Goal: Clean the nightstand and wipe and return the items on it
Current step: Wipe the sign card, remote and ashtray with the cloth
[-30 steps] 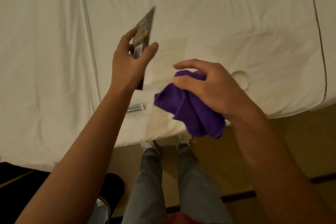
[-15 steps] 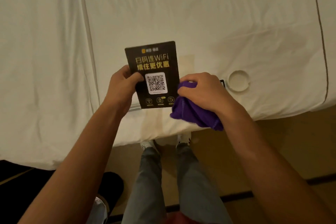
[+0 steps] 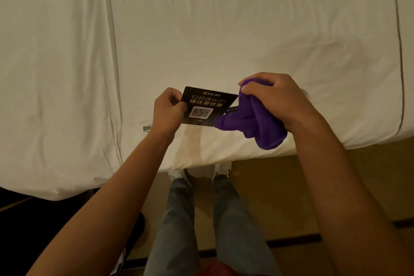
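My left hand [image 3: 168, 110] grips the left edge of a black WiFi card [image 3: 207, 105] with yellow lettering and a QR code, held face up just above the bed. My right hand [image 3: 277, 98] is closed on a bunched purple cloth [image 3: 253, 125], which hangs down at the card's right edge. A dark remote [image 3: 231, 110] peeks out between card and cloth. The nightstand is not in view.
A white bed [image 3: 224, 29] fills the upper view, its near edge running above my feet. A small silver object [image 3: 146, 128] lies on the sheet left of my left wrist. A tan floor [image 3: 280, 186] lies below, with dark furniture [image 3: 33, 219] at lower left.
The card turned from edge-on to face up and has come down lower over the bed. My right hand with the cloth moved up and to the right of the card, covering the round white lid.
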`<state>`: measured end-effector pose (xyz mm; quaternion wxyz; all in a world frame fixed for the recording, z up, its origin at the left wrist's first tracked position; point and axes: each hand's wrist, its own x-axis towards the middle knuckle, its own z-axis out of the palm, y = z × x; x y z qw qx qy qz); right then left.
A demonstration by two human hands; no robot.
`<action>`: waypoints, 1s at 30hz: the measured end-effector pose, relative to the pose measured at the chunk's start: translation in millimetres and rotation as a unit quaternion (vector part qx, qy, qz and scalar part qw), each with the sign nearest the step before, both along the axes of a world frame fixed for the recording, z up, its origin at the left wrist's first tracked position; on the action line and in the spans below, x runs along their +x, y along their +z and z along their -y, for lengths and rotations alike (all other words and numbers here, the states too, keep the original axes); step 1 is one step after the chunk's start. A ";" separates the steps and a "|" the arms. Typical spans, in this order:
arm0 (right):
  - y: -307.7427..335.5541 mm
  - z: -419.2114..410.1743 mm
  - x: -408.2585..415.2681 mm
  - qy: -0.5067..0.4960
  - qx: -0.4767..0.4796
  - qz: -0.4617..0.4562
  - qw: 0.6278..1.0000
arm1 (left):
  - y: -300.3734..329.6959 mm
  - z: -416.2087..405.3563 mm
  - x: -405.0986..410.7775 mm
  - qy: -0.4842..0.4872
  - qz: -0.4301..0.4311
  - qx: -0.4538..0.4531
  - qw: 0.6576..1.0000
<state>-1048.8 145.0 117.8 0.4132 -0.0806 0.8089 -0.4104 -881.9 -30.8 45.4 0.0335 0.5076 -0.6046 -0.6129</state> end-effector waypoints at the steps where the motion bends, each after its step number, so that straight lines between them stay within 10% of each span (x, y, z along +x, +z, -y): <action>1: -1.1 -0.7 0.3 -0.004 0.000 0.003 1.000 | 0.3 1.7 0.0 0.004 -0.005 0.003 1.000; 11: -5.4 -0.3 3.2 -0.039 -0.001 0.029 0.999 | -29.9 -12.3 -6.6 0.078 -0.045 0.086 0.992; 24: -8.5 -4.6 0.2 -0.074 -0.014 0.029 0.997 | -23.3 -0.4 11.5 -0.077 -0.004 -0.049 0.996; 30: 14.7 -10.5 -12.8 -0.130 -0.093 0.054 0.986 | 40.7 4.0 6.0 -0.118 -0.038 -0.327 0.937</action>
